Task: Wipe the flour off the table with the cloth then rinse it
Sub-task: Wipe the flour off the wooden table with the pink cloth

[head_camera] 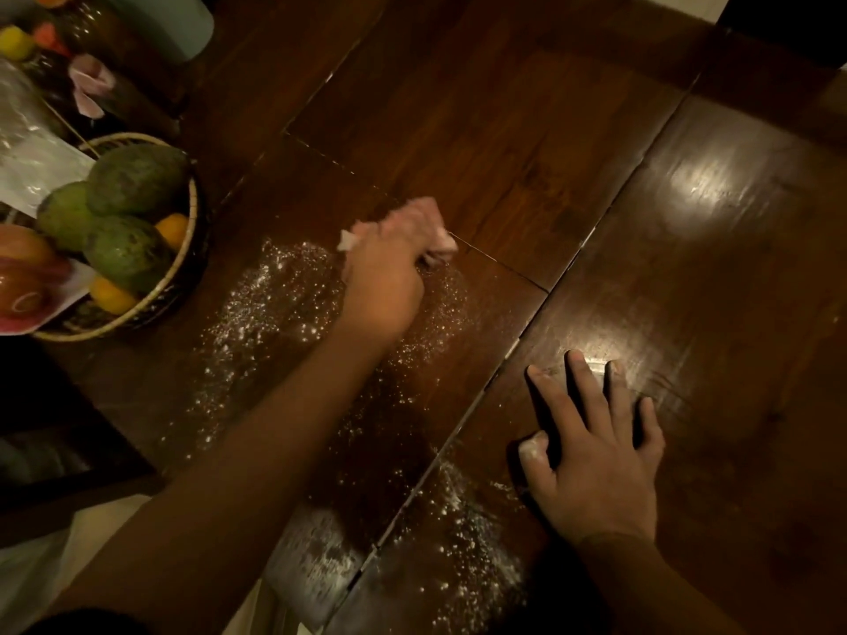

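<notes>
- Your left hand point(389, 268) is closed round the bunched cloth point(442, 247) and presses it on the table point(550, 130) at the far end of the flour point(270, 309), likely to drag the powder toward the near edge.
- Your right hand point(600, 456) lies flat with fingers spread, holding nothing, probably bracing you.
- Flour runs from mid-table to the near edge.
- The fruit basket point(192, 208) sits at the left edge, just beside the flour.

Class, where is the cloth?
Head view, centre: the cloth is gripped in the left hand at the far edge of the flour, right of the fruit basket.
</notes>
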A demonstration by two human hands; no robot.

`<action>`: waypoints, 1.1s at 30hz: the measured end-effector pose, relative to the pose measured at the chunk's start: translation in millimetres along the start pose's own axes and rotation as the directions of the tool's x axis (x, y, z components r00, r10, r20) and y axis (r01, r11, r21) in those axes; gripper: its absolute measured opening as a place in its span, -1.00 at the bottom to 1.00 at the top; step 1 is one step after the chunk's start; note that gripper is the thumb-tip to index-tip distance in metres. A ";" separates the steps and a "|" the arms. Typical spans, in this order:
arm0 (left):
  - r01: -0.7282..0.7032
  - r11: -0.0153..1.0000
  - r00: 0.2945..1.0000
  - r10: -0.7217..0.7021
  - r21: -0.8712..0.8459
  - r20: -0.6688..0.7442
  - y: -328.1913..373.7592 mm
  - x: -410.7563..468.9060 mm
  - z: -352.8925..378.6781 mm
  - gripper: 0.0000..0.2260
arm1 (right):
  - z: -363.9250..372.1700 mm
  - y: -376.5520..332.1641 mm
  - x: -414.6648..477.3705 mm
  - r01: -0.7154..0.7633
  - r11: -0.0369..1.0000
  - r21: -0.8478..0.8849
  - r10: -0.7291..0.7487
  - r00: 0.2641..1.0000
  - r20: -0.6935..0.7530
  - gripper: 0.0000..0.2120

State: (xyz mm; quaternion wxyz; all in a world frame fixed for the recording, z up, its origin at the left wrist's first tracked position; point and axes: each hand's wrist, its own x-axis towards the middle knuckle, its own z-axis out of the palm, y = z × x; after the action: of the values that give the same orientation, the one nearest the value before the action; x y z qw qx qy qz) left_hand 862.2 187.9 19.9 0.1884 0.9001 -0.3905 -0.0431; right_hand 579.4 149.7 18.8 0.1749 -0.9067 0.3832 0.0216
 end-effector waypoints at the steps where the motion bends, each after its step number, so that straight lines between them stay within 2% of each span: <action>1: -0.023 1.000 0.998 0.023 0.001 0.063 6.5 -8.5 1.5 -0.47 | -0.1 -0.2 0.1 0.003 1.000 -0.002 -0.003 1.000 -0.003 -0.41; 3: 0.011 0.994 0.995 0.001 -0.113 0.103 9.8 -10.0 -11.0 -0.56 | -0.1 -0.2 0.4 0.007 1.000 0.000 -0.007 1.000 -0.005 -0.41; 5: -0.033 0.997 0.997 0.038 -0.073 0.063 -11.4 10.8 -17.5 -0.73 | 0.4 0.5 0.3 0.005 1.000 0.006 -0.005 1.000 0.001 -0.41; 6: 0.024 0.999 1.000 -0.024 -0.022 -0.002 -19.6 25.1 -24.5 -0.73 | 1.0 1.0 0.1 0.004 1.000 0.005 -0.004 1.000 0.007 -0.41; 8: 0.188 0.978 0.975 -0.196 -0.089 -0.100 -37.4 49.4 -22.2 -0.65 | 1.8 1.4 -0.2 0.005 1.000 0.004 -0.005 1.000 0.013 -0.41; 10: 0.275 0.961 0.950 -0.270 0.009 -0.155 -31.1 58.4 -0.4 -0.59 | 2.3 2.0 0.3 0.003 1.000 0.011 -0.003 1.000 0.008 -0.41; 11: 0.273 0.960 0.951 -0.257 0.071 -0.172 -17.1 54.1 12.6 -0.53 | 2.3 2.0 0.3 0.003 1.000 0.013 -0.003 1.000 0.007 -0.42; 13: 0.185 0.982 0.971 -0.177 0.036 -0.162 18.5 28.5 28.0 -0.44 | 1.3 1.2 -0.1 0.003 1.000 0.012 -0.003 1.000 0.001 -0.43; 15: 0.034 0.998 0.999 -0.036 -0.052 -0.028 36.6 -5.6 34.7 -0.48 | 0.9 0.2 0.1 0.000 1.000 0.002 0.000 1.000 -0.001 -0.42; 17: -0.091 0.985 0.983 0.112 -0.144 0.145 39.3 -37.1 27.2 -0.52 | 1.4 0.9 0.0 -0.001 1.000 -0.010 0.001 1.000 -0.007 -0.41; 18: -0.107 0.984 0.971 0.135 -0.145 0.195 36.7 -48.8 17.6 -0.49 | 1.9 1.1 0.3 0.002 1.000 -0.013 -0.002 1.000 -0.013 -0.41; 19: -0.080 0.990 0.974 0.102 -0.115 0.202 34.2 -54.7 5.4 -0.44 | 2.4 1.1 0.3 0.003 1.000 -0.014 -0.003 1.000 -0.017 -0.42; 21: 0.123 0.991 0.982 -0.114 -0.048 0.151 20.3 -53.6 -18.9 -0.40 | 3.0 1.5 0.6 0.005 1.000 -0.006 -0.005 1.000 -0.025 -0.42; 23: 0.296 0.954 0.954 -0.294 -0.043 0.051 0.4 -43.0 -38.2 -0.48 | 3.4 1.8 0.7 0.008 1.000 0.004 -0.007 0.999 -0.032 -0.42; 25: 0.356 0.934 0.932 -0.358 -0.041 -0.059 -15.4 -24.2 -37.0 -0.57 | 3.8 1.9 0.6 0.008 1.000 0.004 -0.008 0.999 -0.035 -0.42; 27: 0.413 0.910 0.901 -0.415 -0.043 -0.127 -11.3 -3.1 -21.0 -0.56 | 3.9 2.2 0.6 0.002 1.000 0.004 -0.002 0.999 -0.033 -0.42; 29: 0.377 0.925 0.910 -0.380 -0.049 -0.165 10.9 6.9 -2.5 -0.57 | 3.7 2.5 0.8 -0.003 1.000 0.010 0.003 1.000 -0.027 -0.43; 30: 0.308 0.950 0.936 -0.312 -0.051 -0.165 25.4 5.9 3.7 -0.59 | 3.4 2.2 1.0 -0.005 1.000 0.014 0.005 1.000 -0.027 -0.43; 33: -0.013 0.985 0.999 0.006 -0.171 -0.038 64.4 -31.6 11.6 -0.64 | 3.0 1.2 1.2 -0.015 1.000 0.011 0.015 0.999 -0.037 -0.42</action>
State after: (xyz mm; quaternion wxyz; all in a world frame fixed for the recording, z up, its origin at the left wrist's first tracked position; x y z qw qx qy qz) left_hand 793.5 166.9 31.0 0.2726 0.8793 -0.3860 -0.0587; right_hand 579.6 149.1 15.4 0.1726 -0.9030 0.3934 0.0038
